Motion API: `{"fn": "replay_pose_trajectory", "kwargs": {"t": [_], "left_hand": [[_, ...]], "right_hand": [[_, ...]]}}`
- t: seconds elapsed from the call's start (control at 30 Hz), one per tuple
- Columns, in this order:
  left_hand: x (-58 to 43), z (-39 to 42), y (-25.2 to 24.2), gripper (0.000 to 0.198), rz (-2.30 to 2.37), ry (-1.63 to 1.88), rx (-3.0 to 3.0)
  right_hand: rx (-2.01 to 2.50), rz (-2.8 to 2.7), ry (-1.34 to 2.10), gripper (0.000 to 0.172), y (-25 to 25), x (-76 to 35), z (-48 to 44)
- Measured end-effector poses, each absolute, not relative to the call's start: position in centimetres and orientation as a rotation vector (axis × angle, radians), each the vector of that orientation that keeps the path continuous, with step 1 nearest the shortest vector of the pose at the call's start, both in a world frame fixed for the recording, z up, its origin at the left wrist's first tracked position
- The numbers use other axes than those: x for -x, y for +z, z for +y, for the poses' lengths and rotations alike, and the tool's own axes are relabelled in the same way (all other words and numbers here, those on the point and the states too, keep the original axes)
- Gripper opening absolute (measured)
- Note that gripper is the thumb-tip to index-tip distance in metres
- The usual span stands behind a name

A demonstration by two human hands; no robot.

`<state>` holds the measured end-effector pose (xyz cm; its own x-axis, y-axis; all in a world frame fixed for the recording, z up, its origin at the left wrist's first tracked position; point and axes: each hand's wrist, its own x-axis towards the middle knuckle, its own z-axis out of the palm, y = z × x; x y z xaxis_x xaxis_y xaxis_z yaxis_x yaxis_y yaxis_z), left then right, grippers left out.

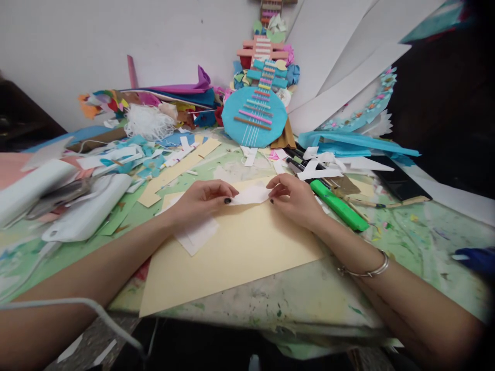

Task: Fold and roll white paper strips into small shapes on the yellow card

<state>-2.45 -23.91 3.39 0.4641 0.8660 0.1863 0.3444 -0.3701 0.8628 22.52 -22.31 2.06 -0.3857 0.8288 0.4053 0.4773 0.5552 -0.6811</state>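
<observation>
Between my two hands is a small piece of white paper (252, 195), pinched at both ends. My left hand (207, 200) is closed on its left end, thumb below and fingers above. At the right end my right hand (292, 198) grips it the same way. Both hands are over a large cream sheet of card (235, 252) lying on the table. Another white paper piece (199, 237) rests on the card beside my left wrist, partly covered by it.
A blue paper guitar (255, 116) stands at the back. Right of the card lie a bright green tube-like object (340, 205) and a phone (402, 178). At left are a white power strip (91, 206) and paper scraps (124, 154). A white cable (88, 304) crosses the near left.
</observation>
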Motion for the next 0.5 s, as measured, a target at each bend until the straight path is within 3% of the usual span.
{"fn": "replay_pose_trajectory", "kwargs": {"t": [0.3, 0.5], "left_hand": [[2.55, -23.79, 3.41, 0.025, 0.990, 1.017, -1.401], [2.06, -24.44, 3.43, 0.019, 0.825, 1.023, -1.208]], "right_hand": [[1.208, -2.023, 0.287, 0.026, 2.30, -22.65, -22.16], [1.414, -1.957, 0.261, 0.015, 2.24, -22.91, -21.97]]}}
